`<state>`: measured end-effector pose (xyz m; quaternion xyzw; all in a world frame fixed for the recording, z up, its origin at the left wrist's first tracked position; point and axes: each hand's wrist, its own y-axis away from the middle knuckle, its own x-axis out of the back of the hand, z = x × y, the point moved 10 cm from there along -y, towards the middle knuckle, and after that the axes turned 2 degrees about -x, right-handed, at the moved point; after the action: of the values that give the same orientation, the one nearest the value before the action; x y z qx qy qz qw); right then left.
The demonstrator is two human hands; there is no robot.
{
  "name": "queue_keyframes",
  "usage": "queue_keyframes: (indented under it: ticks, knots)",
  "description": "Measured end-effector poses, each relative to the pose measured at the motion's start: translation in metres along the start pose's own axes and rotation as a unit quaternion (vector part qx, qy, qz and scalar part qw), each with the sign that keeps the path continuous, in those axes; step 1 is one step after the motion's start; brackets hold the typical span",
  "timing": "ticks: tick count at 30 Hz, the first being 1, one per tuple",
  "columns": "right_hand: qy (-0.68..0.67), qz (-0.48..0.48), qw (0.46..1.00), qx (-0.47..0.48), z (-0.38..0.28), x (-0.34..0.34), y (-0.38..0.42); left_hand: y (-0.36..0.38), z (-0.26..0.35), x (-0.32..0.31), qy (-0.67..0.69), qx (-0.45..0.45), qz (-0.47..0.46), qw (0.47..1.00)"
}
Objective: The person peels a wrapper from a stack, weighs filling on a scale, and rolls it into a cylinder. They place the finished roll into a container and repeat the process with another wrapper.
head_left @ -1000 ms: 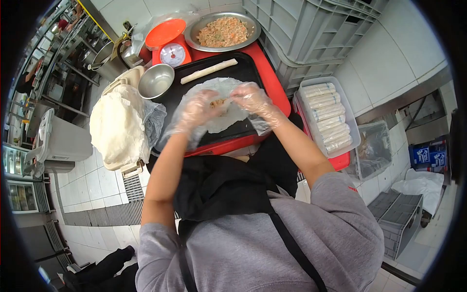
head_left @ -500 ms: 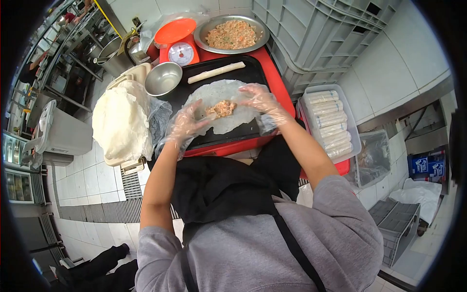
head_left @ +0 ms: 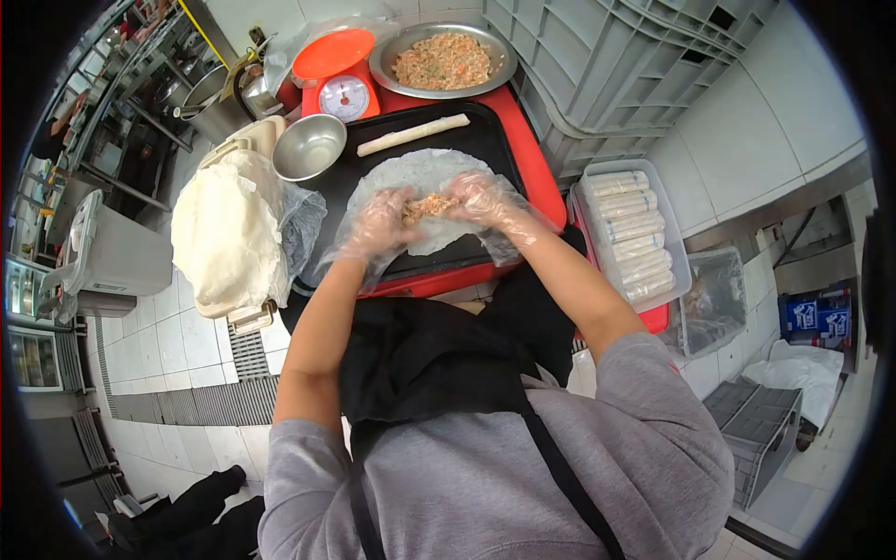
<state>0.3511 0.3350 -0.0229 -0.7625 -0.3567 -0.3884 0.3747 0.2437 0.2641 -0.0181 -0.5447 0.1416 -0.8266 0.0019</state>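
Note:
A round, translucent wrapper sheet [head_left: 411, 170] lies on the black tray [head_left: 495, 140] with a strip of minced filling [head_left: 427, 210] across it. My left hand [head_left: 378, 224], in a clear plastic glove and slightly blurred, closes its fingers on the filling's left end. At the opposite end my right hand [head_left: 479, 196], gloved the same way, has its fingers curled in on the filling. The undersides of both hands' fingers are hidden. Beyond the sheet a finished pale roll [head_left: 413, 134] rests on the tray.
A metal bowl [head_left: 310, 147], a red scale [head_left: 343, 98] and a basin of filling [head_left: 443, 61] stand behind. Stacked wrapper sheets [head_left: 229, 233] sit at left, a tub of packed rolls [head_left: 635, 238] at right. Grey crates [head_left: 616, 84] rise at back right. Another person's dark-clothed legs [head_left: 187, 513] show lower left.
Both my hands have come inward from the sheet's sides onto the filling's ends, their spread fingers now curled. The filling has been drawn into a longer strip.

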Motion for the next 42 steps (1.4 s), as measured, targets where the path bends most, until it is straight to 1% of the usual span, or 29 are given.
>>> queue_keyframes:
  ticks: [1,3,4,5,6,7,9,10,11,12,13,15,18,19,21,23,25,27,29,31,32,33,34,35,36,38,39,41,42]
  knots:
    - [-0.001,-0.001,1.0,0.002,-0.004,0.002,-0.002,0.007,0.004,0.021,-0.008,-0.024,0.099,0.995]
    - [0.067,0.179,0.973,0.129,-0.042,0.033,0.008,0.012,-0.006,0.014,-0.015,-0.022,0.088,0.996]
    - [0.064,0.177,0.974,0.128,-0.041,0.02,0.005,0.014,-0.011,0.009,-0.022,-0.023,0.078,0.996]
    - [0.023,0.097,0.991,0.089,-0.023,-0.016,-0.005,0.013,-0.014,0.01,-0.021,-0.02,0.077,0.997]
    - [-0.017,0.017,0.998,0.052,-0.018,-0.035,-0.014,0.008,-0.023,0.0,-0.027,0.007,0.001,1.0]
    - [-0.017,0.017,0.998,0.053,-0.016,-0.034,-0.016,0.008,-0.031,-0.011,-0.032,0.035,-0.075,0.996]
    - [0.008,-0.13,0.991,-0.04,-0.011,-0.045,-0.022,0.012,-0.028,0.0,-0.009,0.015,-0.058,0.998]
    - [0.008,-0.13,0.991,-0.036,-0.015,-0.042,-0.022,0.014,-0.023,0.008,0.015,-0.009,-0.042,0.999]
    - [0.037,-0.025,0.999,0.03,-0.029,-0.02,-0.02,0.017,-0.019,0.012,0.014,-0.007,-0.041,0.999]
    - [0.066,0.08,0.99,0.095,-0.046,0.005,-0.012,0.019,-0.012,0.028,0.022,0.0,0.02,1.0]
    - [0.067,0.08,0.99,0.097,-0.048,0.012,-0.009,0.021,-0.005,0.046,0.031,0.006,0.082,0.996]
    - [-0.032,0.105,0.994,-0.012,-0.041,0.05,-0.008,0.023,0.0,0.058,0.037,0.005,0.086,0.996]
    - [-0.075,0.164,0.982,0.05,-0.026,0.064,-0.004,0.024,0.001,0.06,0.057,-0.023,0.137,0.989]
    - [-0.075,0.164,0.982,0.046,-0.027,0.053,-0.004,0.015,0.002,0.044,0.069,-0.06,0.119,0.989]
    - [0.022,0.029,0.985,0.17,-0.052,0.002,-0.013,-0.001,0.012,0.028,0.08,-0.105,0.107,0.985]
    - [0.025,0.059,0.985,0.161,-0.033,-0.007,-0.004,-0.009,0.015,-0.007,-0.088,-0.057,0.0,0.995]
    - [0.024,0.114,0.982,0.15,-0.015,-0.004,0.005,-0.004,0.011,-0.002,-0.087,-0.051,0.035,0.994]
    - [-0.041,0.106,0.988,0.103,-0.011,0.015,0.01,-0.003,0.007,0.014,0.086,0.014,0.016,0.996]
    - [-0.106,0.096,0.988,0.056,-0.008,0.026,0.005,-0.01,0.005,0.004,0.029,0.008,0.052,0.998]
    - [-0.014,0.123,0.982,0.141,-0.027,0.031,0.01,-0.023,0.012,-0.001,-0.024,0.002,0.084,0.996]
    - [-0.014,0.124,0.983,0.138,-0.026,0.032,0.014,-0.036,0.014,-0.022,-0.055,0.01,-0.02,0.998]
    - [0.015,0.073,0.995,0.069,-0.011,0.025,0.01,-0.044,0.014,-0.04,-0.089,0.016,-0.121,0.989]
    - [0.044,0.021,0.999,0.0,0.006,0.02,0.009,-0.05,0.018,-0.038,-0.092,0.013,-0.119,0.989]
    - [0.044,0.023,0.999,-0.001,0.013,0.025,0.013,-0.05,0.015,-0.043,-0.078,0.055,-0.157,0.983]
    - [-0.021,0.081,0.996,-0.025,0.025,0.041,0.021,-0.046,0.012,-0.049,-0.064,0.097,-0.196,0.974]
    - [-0.137,0.166,0.975,-0.061,0.046,0.065,0.03,-0.044,0.025,-0.038,-0.059,0.083,-0.185,0.977]
    - [-0.139,0.168,0.974,-0.064,0.049,0.07,0.029,-0.044,0.033,-0.032,-0.052,0.071,-0.17,0.981]
    - [-0.347,0.231,0.903,-0.104,0.076,0.08,0.038,-0.048,0.037,-0.041,-0.026,0.049,-0.159,0.986]
    - [-0.379,0.187,0.9,-0.102,0.081,0.078,0.036,-0.052,0.041,-0.042,-0.002,0.027,-0.141,0.99]
